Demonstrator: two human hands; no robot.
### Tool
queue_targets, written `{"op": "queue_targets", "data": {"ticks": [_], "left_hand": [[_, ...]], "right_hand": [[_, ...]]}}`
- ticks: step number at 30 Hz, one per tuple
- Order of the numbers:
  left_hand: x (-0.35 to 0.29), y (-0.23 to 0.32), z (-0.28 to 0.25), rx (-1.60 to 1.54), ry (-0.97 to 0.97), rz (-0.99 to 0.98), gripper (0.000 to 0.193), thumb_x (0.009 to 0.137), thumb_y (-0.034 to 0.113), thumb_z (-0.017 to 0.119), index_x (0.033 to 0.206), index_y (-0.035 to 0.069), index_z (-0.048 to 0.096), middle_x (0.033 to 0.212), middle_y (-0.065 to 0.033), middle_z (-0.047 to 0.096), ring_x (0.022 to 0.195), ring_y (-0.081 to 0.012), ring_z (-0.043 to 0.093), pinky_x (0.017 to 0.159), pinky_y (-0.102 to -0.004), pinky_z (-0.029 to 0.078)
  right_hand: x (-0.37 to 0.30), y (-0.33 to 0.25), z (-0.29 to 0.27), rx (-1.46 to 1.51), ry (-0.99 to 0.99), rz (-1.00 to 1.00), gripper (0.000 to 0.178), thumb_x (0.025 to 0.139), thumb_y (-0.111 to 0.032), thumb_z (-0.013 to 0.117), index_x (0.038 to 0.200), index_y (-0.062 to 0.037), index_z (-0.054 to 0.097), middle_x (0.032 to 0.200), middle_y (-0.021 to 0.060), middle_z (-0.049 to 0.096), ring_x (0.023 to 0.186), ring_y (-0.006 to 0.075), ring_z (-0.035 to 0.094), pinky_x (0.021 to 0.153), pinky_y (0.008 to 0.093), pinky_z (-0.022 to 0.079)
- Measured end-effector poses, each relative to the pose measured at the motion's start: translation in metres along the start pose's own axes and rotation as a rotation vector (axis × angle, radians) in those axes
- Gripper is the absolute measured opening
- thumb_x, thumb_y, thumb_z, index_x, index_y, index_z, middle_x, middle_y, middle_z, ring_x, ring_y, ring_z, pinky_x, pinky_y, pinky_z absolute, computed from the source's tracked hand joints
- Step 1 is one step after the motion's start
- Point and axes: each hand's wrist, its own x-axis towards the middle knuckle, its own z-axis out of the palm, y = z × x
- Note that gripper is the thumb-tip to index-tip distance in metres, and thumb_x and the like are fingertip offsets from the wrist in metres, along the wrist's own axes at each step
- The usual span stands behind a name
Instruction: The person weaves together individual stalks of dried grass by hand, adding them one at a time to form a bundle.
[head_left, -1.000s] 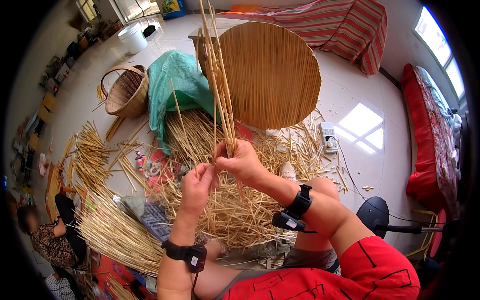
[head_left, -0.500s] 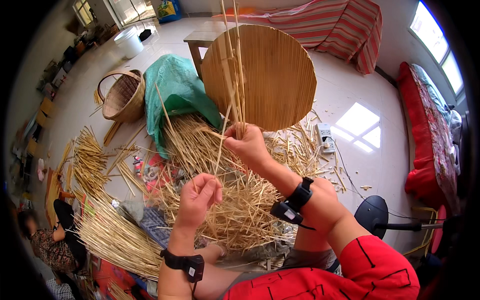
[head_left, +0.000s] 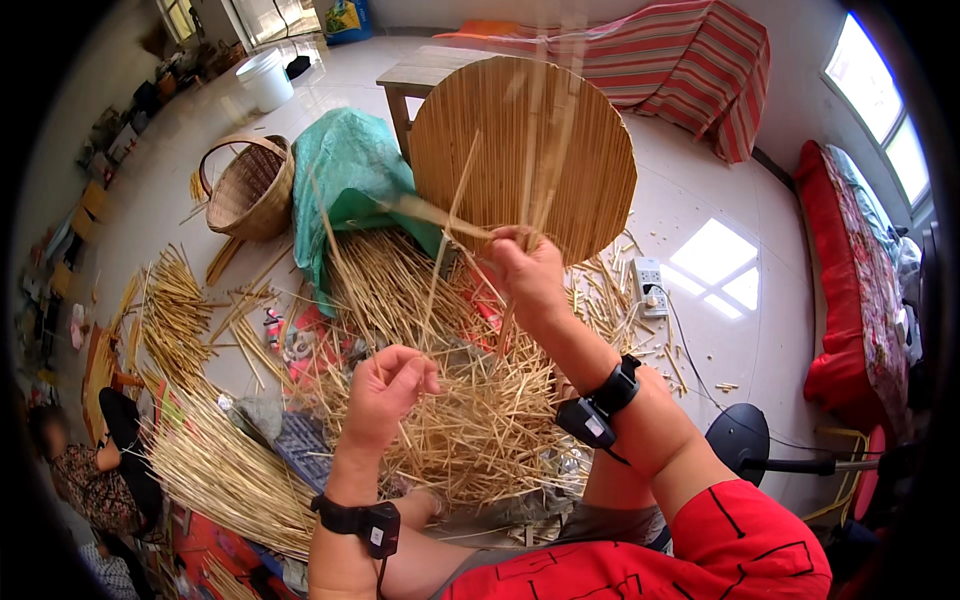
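Observation:
My left hand (head_left: 388, 398) is closed in a pinch low over the straw heap. A thin straw stalk (head_left: 452, 220) rises from its fingertips, leaning slightly right. My right hand (head_left: 532, 275), farther forward and to the right, is shut on several long straw stalks (head_left: 530, 150). They stand upright from the fist, their tops smeared by motion. A flat pale strip (head_left: 440, 215), also blurred, juts left from that hand. Behind the stalks a round ribbed straw board (head_left: 460, 110) leans against a wooden bench (head_left: 400, 75). Loose cut straw (head_left: 480, 430) lies heaped below both hands.
A green sack (head_left: 345, 160) with straw spilling out lies left of the board, beside a wicker basket (head_left: 250, 195). Straw bundles (head_left: 225, 470) lie at the left, near another seated person (head_left: 95, 480). A power strip (head_left: 648, 285) with a cord is at the right.
My right hand has moved right with its stalks, which swung right. The stalk at my left hand now stands apart from the right hand's bunch. My left hand has barely shifted.

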Motion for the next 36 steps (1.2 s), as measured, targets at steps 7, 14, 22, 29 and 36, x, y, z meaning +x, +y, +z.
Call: {"op": "queue_targets", "data": {"ticks": [7, 14, 22, 29, 36], "left_hand": [[0.004, 0.010, -0.017, -0.080, 0.188, 0.122, 0.012, 0.092, 0.011, 0.053, 0.090, 0.002, 0.060, 0.072, -0.0036, 0.061, 0.057, -0.0031, 0.049, 0.048, -0.0143, 0.032], [0.019, 0.012, -0.072, -0.210, 0.543, 0.311, 0.014, 0.092, 0.014, 0.053, 0.093, 0.002, 0.060, 0.069, -0.0015, 0.058, 0.041, -0.0009, 0.034, 0.036, -0.0147, 0.024], [0.010, 0.025, -0.116, -0.171, 0.753, 0.358, 0.016, 0.089, 0.012, 0.052, 0.103, 0.004, 0.056, 0.075, -0.0005, 0.057, 0.042, -0.0019, 0.033, 0.035, -0.0171, 0.022], [0.009, 0.030, -0.113, -0.015, 0.736, 0.250, 0.030, 0.097, 0.031, 0.042, 0.096, 0.004, 0.056, 0.064, 0.0025, 0.052, 0.043, -0.0036, 0.034, 0.037, -0.0186, 0.022], [0.020, 0.017, -0.086, 0.143, 0.646, 0.264, 0.033, 0.099, 0.028, 0.037, 0.096, 0.002, 0.058, 0.088, -0.0042, 0.060, 0.054, -0.0048, 0.045, 0.047, -0.0182, 0.034]], "right_hand": [[0.013, -0.024, -0.025, 0.097, 0.086, -0.062, 0.008, 0.083, -0.006, 0.058, 0.091, -0.0071, 0.056, 0.065, -0.0026, 0.051, 0.049, 0.0040, 0.042, 0.040, 0.0183, 0.029], [0.012, -0.028, -0.031, 0.090, 0.078, -0.066, 0.004, 0.080, -0.005, 0.056, 0.084, -0.0046, 0.057, 0.060, -0.0027, 0.049, 0.046, 0.0041, 0.042, 0.038, 0.0175, 0.029], [-0.013, -0.026, -0.024, -0.105, -0.608, 0.231, 0.011, 0.077, -0.003, 0.052, 0.081, -0.0017, 0.061, 0.065, 0.0013, 0.056, 0.047, 0.0054, 0.043, 0.038, 0.0175, 0.031], [-0.037, -0.010, -0.012, -0.404, -1.250, 0.324, 0.034, 0.091, -0.035, 0.056, 0.102, -0.0051, 0.068, 0.084, 0.0000, 0.068, 0.061, 0.0024, 0.049, 0.048, 0.0176, 0.035], [-0.050, -0.010, 0.004, -0.249, -1.033, 0.343, 0.042, 0.098, -0.035, 0.040, 0.114, -0.0008, 0.057, 0.086, 0.0051, 0.066, 0.054, 0.0047, 0.046, 0.044, 0.0182, 0.034]]}}
